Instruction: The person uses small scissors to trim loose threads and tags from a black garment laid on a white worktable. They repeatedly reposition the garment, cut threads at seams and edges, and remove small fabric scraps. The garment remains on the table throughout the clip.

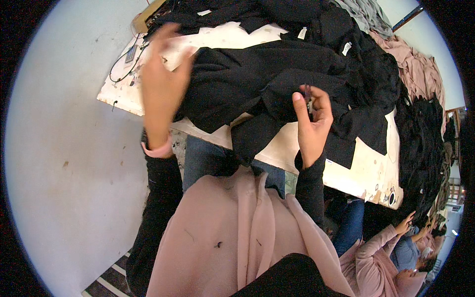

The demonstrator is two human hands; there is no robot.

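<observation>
A black garment (232, 74) lies crumpled on the white table in front of me, its near edge hanging over the table's rim. My right hand (316, 119) is raised over it, fingers curled round a small dark tool (308, 96) with a metallic part, perhaps thread snips; most of it is hidden by the fingers. At the garment's left end, my left hand (166, 79) is smeared by motion. Its thumb and fingers stand apart, and nothing shows between them.
The white table (373, 178) has a bent front edge in view. More black garments (316, 24) with white labels are heaped behind. A dark cable (116, 69) lies at the left corner. Pink cloth (410, 64) hangs at the right, where other people (381, 257) work nearby.
</observation>
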